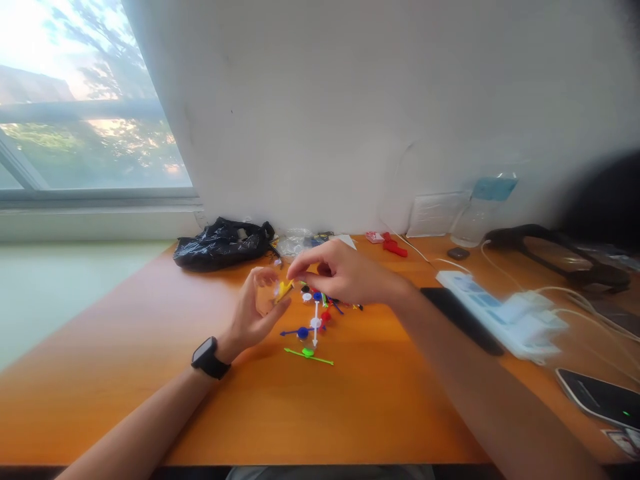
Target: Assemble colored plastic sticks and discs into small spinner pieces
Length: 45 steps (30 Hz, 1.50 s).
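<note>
My left hand (255, 310), with a black watch on its wrist, is curled around a small yellow plastic piece (285, 289), held between thumb and fingers. My right hand (345, 273) hovers just to its right, fingers pinched together close to the yellow piece; what it grips is too small to make out. Under and in front of both hands lie several small coloured plastic pins: a white one (315, 325), a blue one (300, 332), a green one (309, 354) and a red one (325, 317), all on the orange table (280, 407).
A black plastic bag (223, 243) lies at the back by the wall. A white power strip (500, 313) with cables lies to the right, a dark flat strip (463, 319) beside it, and a phone (597, 397) near the right edge. A red item (395, 248) lies at the back.
</note>
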### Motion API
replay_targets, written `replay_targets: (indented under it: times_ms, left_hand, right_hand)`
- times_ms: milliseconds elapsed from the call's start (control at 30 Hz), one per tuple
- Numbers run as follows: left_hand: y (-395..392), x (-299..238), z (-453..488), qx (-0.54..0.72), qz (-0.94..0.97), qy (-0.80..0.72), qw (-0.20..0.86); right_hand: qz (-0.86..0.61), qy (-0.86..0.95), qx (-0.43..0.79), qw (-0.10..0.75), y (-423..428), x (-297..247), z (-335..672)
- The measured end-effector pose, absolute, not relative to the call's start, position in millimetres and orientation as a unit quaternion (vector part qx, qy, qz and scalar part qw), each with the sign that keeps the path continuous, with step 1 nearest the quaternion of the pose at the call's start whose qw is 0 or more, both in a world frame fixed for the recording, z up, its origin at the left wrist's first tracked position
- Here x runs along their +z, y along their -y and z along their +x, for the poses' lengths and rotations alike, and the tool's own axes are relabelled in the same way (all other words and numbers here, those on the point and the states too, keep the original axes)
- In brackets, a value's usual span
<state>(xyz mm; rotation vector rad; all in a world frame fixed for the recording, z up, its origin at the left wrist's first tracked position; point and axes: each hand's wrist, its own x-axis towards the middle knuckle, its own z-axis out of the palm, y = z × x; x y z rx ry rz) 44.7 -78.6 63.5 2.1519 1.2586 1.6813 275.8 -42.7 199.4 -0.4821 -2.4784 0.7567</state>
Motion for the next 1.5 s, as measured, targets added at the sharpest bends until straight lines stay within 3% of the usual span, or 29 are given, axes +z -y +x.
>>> replay_targets:
  times_ms: [667,767,967,1033,1133,1267,1367,1500]
  left_hand:
    - [82,67,45,0.532,0.719,-0.437,0.096]
    - [80,63,44,0.535,0.713,-0.438,0.115]
    - [75,61,41,0.564,0.687,-0.434,0.144]
    - [73,61,39,0.574,0.677,-0.434,0.152]
    - [71,59,37,0.583,0.662,-0.442,0.165]
    - [69,55,35,0.588,0.648,-0.450,0.179]
    - [68,53,35,0.595,0.642,-0.448,0.181]
    - [68,52,34,0.594,0.642,-0.446,0.189]
  right_hand:
    - [-0.203,0.912,0.313,0.170,44,196,278]
    - [-0.182,0.908,0.315,0.210,47,198,276]
    - [-0.178,0.858,0.313,0.366,36,192,273]
    - [-0.165,0.841,0.359,0.371,26,188,275]
    - [-0.165,0.862,0.414,0.242,13,178,278]
    - [-0.220,0.915,0.337,0.008,5,155,272]
    - [-0.238,0.933,0.265,-0.050,5,138,262]
    - [-0.238,0.930,0.264,-0.097,8,132,254]
